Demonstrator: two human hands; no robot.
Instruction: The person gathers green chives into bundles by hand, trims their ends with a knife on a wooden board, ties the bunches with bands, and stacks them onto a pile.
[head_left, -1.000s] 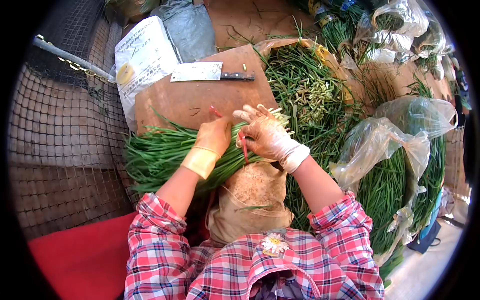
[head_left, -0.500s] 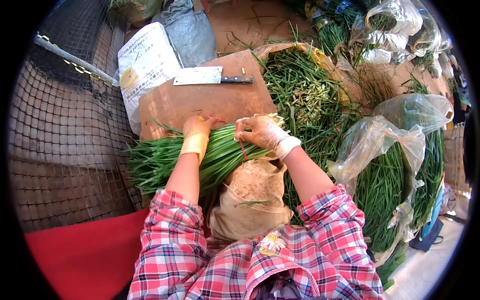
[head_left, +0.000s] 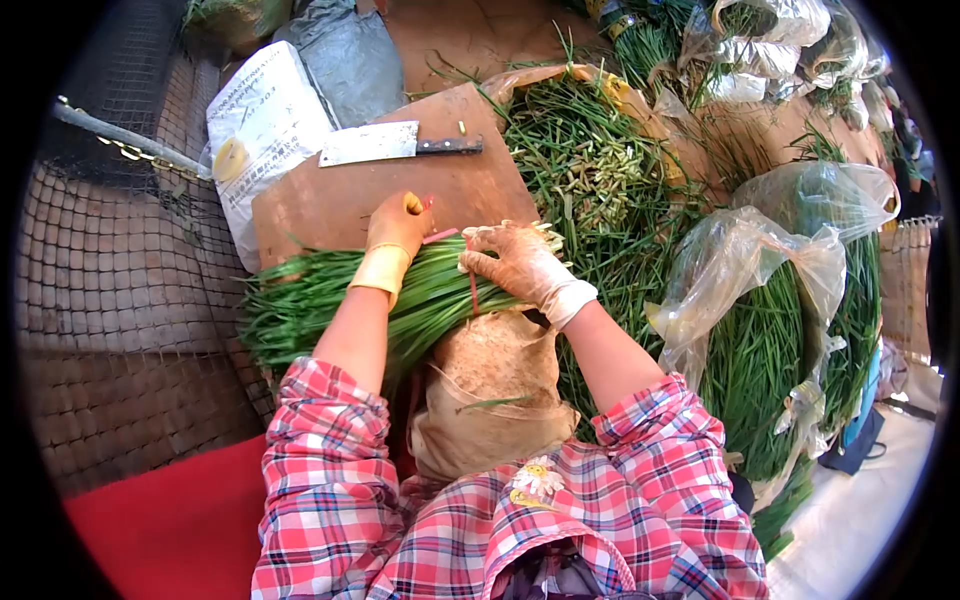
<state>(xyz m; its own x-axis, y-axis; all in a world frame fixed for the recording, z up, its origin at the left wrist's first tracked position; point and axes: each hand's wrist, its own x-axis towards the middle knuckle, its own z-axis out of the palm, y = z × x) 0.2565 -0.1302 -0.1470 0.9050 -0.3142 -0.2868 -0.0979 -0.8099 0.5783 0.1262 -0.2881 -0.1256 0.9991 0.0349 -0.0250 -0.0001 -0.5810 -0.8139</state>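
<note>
A bunch of long green chives (head_left: 330,300) lies across the near edge of the brown board (head_left: 330,205), its leaves to the left and pale stem ends to the right. A red tie (head_left: 474,288) runs around the stems. My left hand (head_left: 398,228), in a yellowish glove, is closed just above the bunch, with a bit of red tie showing at its fingertips. My right hand (head_left: 518,262), in a stained pale glove, grips the bunch from above near the stem ends; its fingertips lie beside the tie.
A cleaver (head_left: 370,145) with a black handle rests on the board. Right of it is a heap of loose chives and cut stem pieces (head_left: 600,180). Clear plastic bags (head_left: 745,270) of chives stand further right. A white printed sack (head_left: 265,130) and netting (head_left: 120,260) are at left.
My left hand has lifted away from the bunch, its fingers now curled with the red tie. My right hand stays on the stems. The whole view has shifted slightly.
</note>
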